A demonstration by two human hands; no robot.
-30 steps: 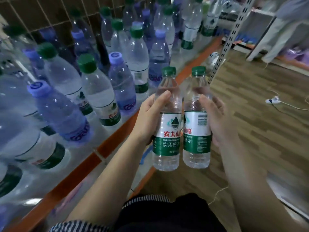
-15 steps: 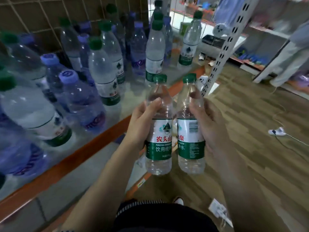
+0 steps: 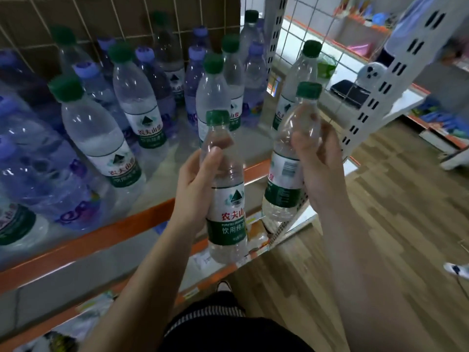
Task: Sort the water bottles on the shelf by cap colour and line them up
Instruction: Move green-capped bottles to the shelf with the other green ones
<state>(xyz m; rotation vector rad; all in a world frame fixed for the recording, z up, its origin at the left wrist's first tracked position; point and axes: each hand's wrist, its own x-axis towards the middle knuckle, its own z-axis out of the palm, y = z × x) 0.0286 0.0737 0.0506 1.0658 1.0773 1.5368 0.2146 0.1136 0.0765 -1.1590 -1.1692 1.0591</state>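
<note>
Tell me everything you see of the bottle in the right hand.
The right-hand bottle is clear plastic with a green cap and a white-and-green label showing a barcode. It tilts, cap leaning right, held in the air by the shelf's right end. The right hand grips its upper body. It is apart from the other bottle in the left hand.

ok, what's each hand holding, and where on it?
Left hand grips one green-capped bottle just above its label. Right hand grips the second bottle around its upper body.
</note>
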